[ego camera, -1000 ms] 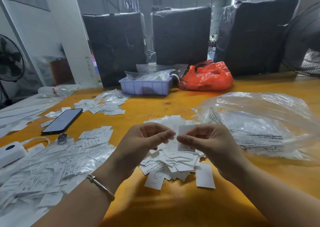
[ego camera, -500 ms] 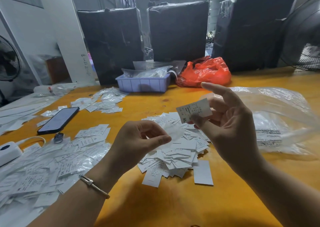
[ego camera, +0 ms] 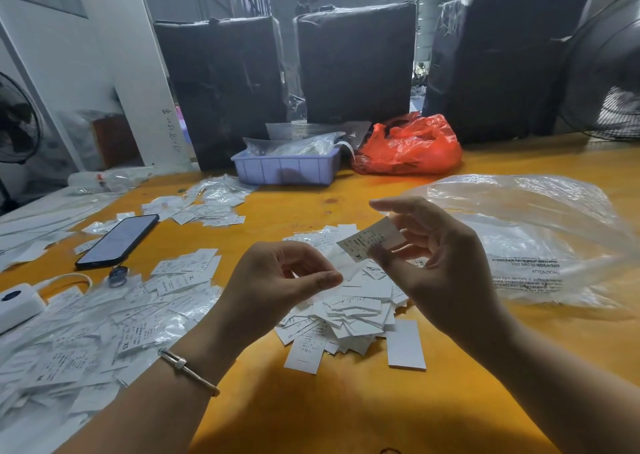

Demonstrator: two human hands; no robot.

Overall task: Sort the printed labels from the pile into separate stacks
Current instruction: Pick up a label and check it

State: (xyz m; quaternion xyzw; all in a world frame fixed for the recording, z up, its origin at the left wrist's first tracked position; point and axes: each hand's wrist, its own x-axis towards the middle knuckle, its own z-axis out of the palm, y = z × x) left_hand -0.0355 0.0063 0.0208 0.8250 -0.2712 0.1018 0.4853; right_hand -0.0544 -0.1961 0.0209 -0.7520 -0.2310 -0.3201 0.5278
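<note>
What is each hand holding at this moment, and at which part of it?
The right hand pinches one printed label at its lower edge, between thumb and fingers. The left hand pinches something thin and translucent; what it is cannot be told.

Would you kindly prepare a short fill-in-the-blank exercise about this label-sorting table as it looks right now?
1. The right hand pinches one printed label marked with the size ____.
2. The smartphone lies on the table to the ____ of the central label pile.
3. The crumpled plastic bag beside the lilac tray is ____ in colour.
4. A bracelet sits on the ____ wrist.

Missing words: XL; left; red; left
</note>
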